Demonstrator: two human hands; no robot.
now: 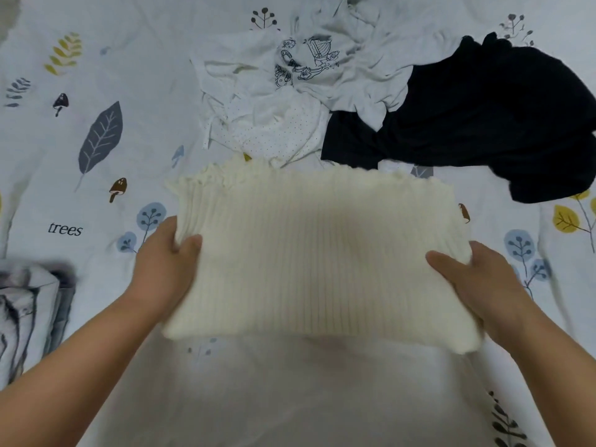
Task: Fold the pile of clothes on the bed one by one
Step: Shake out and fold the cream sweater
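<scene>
A cream ribbed knit sweater (316,250), folded to a broad rectangle, is in the middle of the view, held a little above the bed (80,195) between the two hands. Its ruffled edge is on the far side and its near edge is a smooth fold.

The left hand (164,269) holds the left side of the sweater: the thumb lies on top of the knit and the other fingers are hidden under the cloth, so it pinches this edge. The right hand (483,285) holds the right side in the same way, thumb on top and pointing to the middle, the rest of the fingers hidden behind the edge. Both forearms come in from the near corners of the view.

Beyond the sweater, on the far part of the bed, lies the unfolded pile. A white T-shirt with a cartoon print (322,59) is crumpled at the far middle. Just nearer and to the left is a white dotted garment (277,127). To the right a dark navy garment (483,117) is spread out, and the T-shirt partly covers its far left edge.

At the near left edge lies a folded grey and white cloth (29,314), blurred. The bed sheet is white with leaves, mushrooms, blue trees and the word "trees".
</scene>
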